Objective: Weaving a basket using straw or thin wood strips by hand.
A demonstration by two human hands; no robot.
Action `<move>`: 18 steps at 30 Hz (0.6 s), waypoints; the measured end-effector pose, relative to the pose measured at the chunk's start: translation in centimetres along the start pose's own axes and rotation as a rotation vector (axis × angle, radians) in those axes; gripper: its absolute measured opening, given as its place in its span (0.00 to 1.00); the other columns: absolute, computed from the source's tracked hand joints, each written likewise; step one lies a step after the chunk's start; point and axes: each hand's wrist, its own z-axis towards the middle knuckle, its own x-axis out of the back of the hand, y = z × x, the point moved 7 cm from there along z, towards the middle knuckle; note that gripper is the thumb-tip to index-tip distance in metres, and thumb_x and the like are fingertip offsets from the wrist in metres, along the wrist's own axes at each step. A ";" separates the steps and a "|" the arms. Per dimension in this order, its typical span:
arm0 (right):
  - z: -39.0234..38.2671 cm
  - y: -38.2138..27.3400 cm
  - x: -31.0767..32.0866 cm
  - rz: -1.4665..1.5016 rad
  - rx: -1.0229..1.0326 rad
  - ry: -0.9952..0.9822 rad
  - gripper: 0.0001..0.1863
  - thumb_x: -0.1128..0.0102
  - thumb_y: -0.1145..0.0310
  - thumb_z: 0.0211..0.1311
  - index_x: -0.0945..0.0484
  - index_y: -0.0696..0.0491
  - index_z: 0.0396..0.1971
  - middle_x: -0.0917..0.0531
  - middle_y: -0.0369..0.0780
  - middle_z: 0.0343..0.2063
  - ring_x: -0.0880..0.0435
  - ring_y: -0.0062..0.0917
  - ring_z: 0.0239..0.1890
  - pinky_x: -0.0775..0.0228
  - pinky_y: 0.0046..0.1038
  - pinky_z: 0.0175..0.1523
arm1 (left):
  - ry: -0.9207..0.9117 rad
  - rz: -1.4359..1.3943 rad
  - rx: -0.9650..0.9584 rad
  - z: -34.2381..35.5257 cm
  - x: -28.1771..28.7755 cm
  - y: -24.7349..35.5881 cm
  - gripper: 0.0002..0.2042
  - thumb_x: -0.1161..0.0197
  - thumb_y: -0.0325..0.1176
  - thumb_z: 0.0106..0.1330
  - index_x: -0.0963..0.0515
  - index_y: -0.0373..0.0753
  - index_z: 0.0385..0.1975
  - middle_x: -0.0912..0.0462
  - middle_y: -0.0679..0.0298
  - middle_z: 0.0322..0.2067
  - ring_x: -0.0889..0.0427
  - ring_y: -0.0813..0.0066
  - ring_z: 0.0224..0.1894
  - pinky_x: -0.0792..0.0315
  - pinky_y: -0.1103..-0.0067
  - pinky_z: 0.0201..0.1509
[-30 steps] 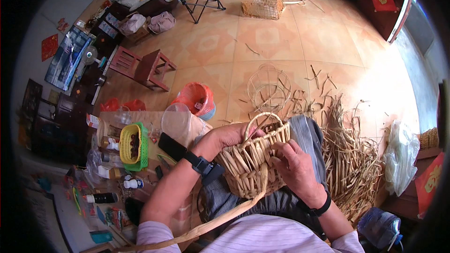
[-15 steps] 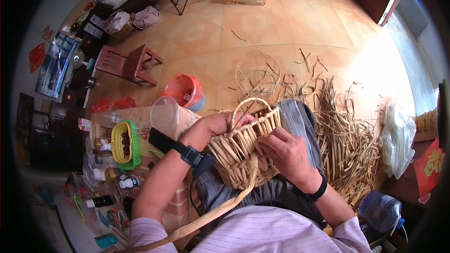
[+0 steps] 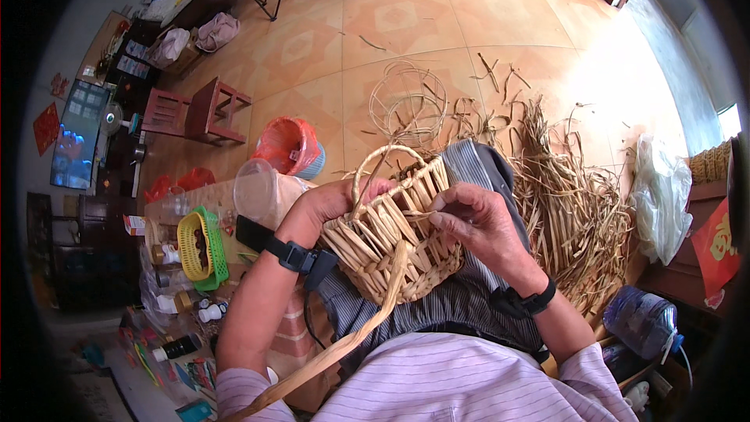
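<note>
Here, on the striped lap [image 3: 476,170], a woven basket [image 3: 376,254] is held between two hands, tilted, its open top turned away. On its left, the rim is gripped by the left hand [image 3: 342,197], its wrist bent over the corner and its fingers bent behind the arched handle [image 3: 391,148]; the fingertips are hidden. On its right, the front wall is met by the right hand [image 3: 480,223], where a thin strand seems to be pinched between thumb and forefinger.

Now the materials, from the left! By the left edge of the table [image 3: 209,198], a yellow basket [image 3: 186,246] of slotted plastic is seen with a green basket [image 3: 221,256], both rounded. Near the far edge, a clear tub [image 3: 256,190], smooth and round, is placed; beyond it, a bucket [image 3: 311,158] is lined with crinkled red plastic.

In the middle, the woven walls are formed of thick, pale, flattened stalks, slanted above and knotted tight below, and from the front a long, twisted strip [image 3: 350,344] is trailed across the lap. Beyond, thin hoops [image 3: 406,101] are spread on the floor. To the right, dry, ragged stalks [image 3: 574,215] are heaped, flanked by a filmy plastic bag [image 3: 660,199].
</note>
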 end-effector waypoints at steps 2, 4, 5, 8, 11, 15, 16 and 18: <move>0.3 -0.1 -0.3 0.017 0.039 0.031 0.04 0.32 0.77 0.66 0.19 0.59 0.38 0.18 0.33 0.29 0.20 0.14 0.31 0.26 0.20 0.35 | 0.035 -0.004 0.005 -0.2 0.1 0.1 0.21 0.25 0.40 0.63 0.18 0.33 0.51 0.12 0.65 0.43 0.16 0.82 0.42 0.19 0.81 0.47; 0.5 -1.6 -0.9 -0.332 0.251 0.066 0.08 0.29 0.76 0.62 0.19 0.58 0.38 0.17 0.39 0.29 0.15 0.25 0.30 0.23 0.26 0.36 | 0.031 -0.010 -0.011 -0.6 0.0 0.6 0.21 0.29 0.38 0.65 0.19 0.32 0.53 0.13 0.65 0.45 0.17 0.83 0.43 0.20 0.82 0.48; 0.6 -1.8 -1.2 -0.342 0.289 0.053 0.08 0.29 0.76 0.62 0.19 0.58 0.38 0.17 0.39 0.29 0.15 0.25 0.30 0.23 0.26 0.36 | 0.049 0.012 0.005 -0.9 0.1 0.6 0.20 0.33 0.36 0.68 0.20 0.31 0.56 0.13 0.66 0.46 0.17 0.84 0.44 0.21 0.82 0.49; 0.7 -2.2 -1.8 -0.447 0.326 0.029 0.09 0.29 0.77 0.57 0.18 0.57 0.37 0.16 0.45 0.32 0.13 0.41 0.35 0.20 0.35 0.38 | 0.062 -0.089 -0.043 -1.1 0.1 0.7 0.23 0.29 0.38 0.64 0.20 0.32 0.56 0.13 0.66 0.47 0.17 0.83 0.44 0.21 0.82 0.49; 0.3 -2.2 -1.5 -0.482 0.299 0.054 0.09 0.29 0.78 0.57 0.19 0.57 0.38 0.17 0.43 0.32 0.14 0.36 0.32 0.22 0.31 0.38 | 0.119 -0.155 -0.058 -1.2 0.8 -0.2 0.26 0.26 0.39 0.59 0.20 0.32 0.56 0.14 0.67 0.47 0.18 0.82 0.46 0.22 0.81 0.51; 0.0 -0.9 -1.7 -0.331 0.170 0.011 0.10 0.31 0.84 0.60 0.19 0.57 0.40 0.21 0.37 0.36 0.19 0.21 0.35 0.26 0.23 0.39 | 0.130 -0.076 -0.070 -0.4 1.8 -1.6 0.14 0.27 0.30 0.63 0.16 0.34 0.48 0.12 0.67 0.43 0.16 0.84 0.42 0.20 0.80 0.49; 0.1 -0.7 -1.6 -0.251 0.151 0.023 0.10 0.31 0.84 0.60 0.19 0.57 0.39 0.22 0.37 0.36 0.20 0.20 0.35 0.26 0.23 0.40 | 0.118 -0.008 -0.079 -0.2 2.0 -1.7 0.13 0.27 0.30 0.62 0.15 0.35 0.46 0.11 0.68 0.41 0.17 0.84 0.40 0.20 0.81 0.48; 0.3 0.2 -1.5 -0.174 0.087 0.038 0.09 0.32 0.84 0.61 0.19 0.57 0.39 0.22 0.36 0.36 0.21 0.20 0.37 0.26 0.23 0.43 | 0.111 0.067 -0.092 0.0 2.1 -1.6 0.12 0.27 0.30 0.62 0.15 0.35 0.44 0.11 0.68 0.39 0.17 0.85 0.39 0.20 0.81 0.46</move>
